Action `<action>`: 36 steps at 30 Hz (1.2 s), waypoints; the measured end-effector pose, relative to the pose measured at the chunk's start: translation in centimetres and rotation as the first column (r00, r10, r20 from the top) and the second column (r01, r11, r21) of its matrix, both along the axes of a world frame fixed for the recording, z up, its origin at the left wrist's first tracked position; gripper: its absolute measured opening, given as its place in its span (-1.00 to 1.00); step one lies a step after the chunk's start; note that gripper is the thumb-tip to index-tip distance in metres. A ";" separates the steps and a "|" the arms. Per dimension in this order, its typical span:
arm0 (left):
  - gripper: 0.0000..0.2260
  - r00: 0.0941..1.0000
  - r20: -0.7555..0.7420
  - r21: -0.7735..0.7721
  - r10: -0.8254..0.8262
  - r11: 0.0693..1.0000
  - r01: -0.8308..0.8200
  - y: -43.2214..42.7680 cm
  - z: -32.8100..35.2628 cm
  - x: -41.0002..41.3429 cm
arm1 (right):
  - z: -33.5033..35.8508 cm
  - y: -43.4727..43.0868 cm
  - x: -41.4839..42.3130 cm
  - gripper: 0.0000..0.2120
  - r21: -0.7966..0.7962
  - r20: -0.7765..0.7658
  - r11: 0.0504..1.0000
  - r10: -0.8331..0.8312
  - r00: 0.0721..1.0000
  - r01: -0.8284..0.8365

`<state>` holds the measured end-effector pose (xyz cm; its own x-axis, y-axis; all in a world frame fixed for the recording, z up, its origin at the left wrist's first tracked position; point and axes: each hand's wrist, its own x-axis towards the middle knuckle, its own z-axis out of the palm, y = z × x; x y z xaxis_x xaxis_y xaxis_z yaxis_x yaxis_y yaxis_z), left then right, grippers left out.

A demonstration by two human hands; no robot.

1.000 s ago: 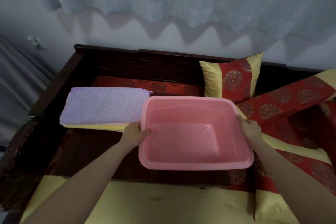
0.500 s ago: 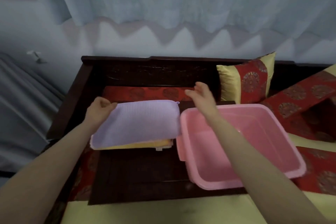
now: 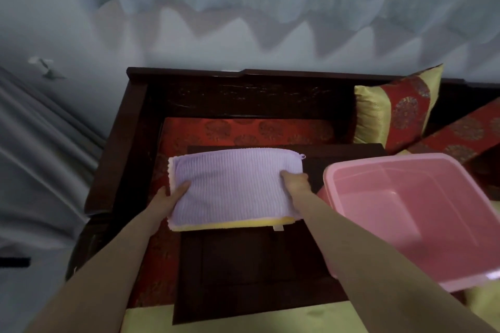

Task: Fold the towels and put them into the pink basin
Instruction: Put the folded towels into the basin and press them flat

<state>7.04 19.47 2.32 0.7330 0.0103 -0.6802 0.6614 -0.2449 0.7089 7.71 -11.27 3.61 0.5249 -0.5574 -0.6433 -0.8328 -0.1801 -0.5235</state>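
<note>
right now a folded lilac towel [image 3: 230,186] with a ribbed weave lies on top of a yellow towel [image 3: 243,224], whose edge and small white tag peek out along the near side, both on the dark wooden tabletop [image 3: 243,265]. the left hand [image 3: 170,199] has its fingers clamped on the stack's left edge, the right hand [image 3: 296,184] on its right edge. the pink basin [image 3: 422,213] sits empty just beside, to the right

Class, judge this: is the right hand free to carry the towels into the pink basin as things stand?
Probably yes: the right hand grips the towels, and the open pink basin sits beside it.
</note>
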 end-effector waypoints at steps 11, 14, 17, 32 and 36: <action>-0.63 0.975 -0.211 -0.360 -0.074 0.933 -0.007 3.4 -1.0 1.0 | -0.1 -0.3 -1.6 -0.39 0.378 -0.094 0.924 -0.027 0.995 0.060; -0.38 0.970 -0.230 -0.316 -0.073 0.949 -0.004 4.3 -1.3 1.0 | 0.2 -0.5 -2.0 -0.32 0.481 -0.128 0.871 -0.045 0.991 0.102; -0.16 0.973 -0.224 -0.282 -0.050 0.959 -0.015 4.7 -1.3 0.6 | 0.2 0.0 -2.7 -0.42 0.524 -0.143 0.847 -0.014 0.990 0.088; -0.17 0.998 -0.025 -0.235 0.058 0.970 -0.063 4.6 8.4 -1.6 | 8.6 2.5 -1.7 -0.08 0.520 0.162 0.842 0.066 0.985 -0.141; -0.10 0.994 0.066 -0.256 0.087 0.964 -0.067 3.2 12.9 -1.3 | 14.3 0.3 -1.8 -0.25 0.487 0.248 0.851 0.079 0.966 -0.195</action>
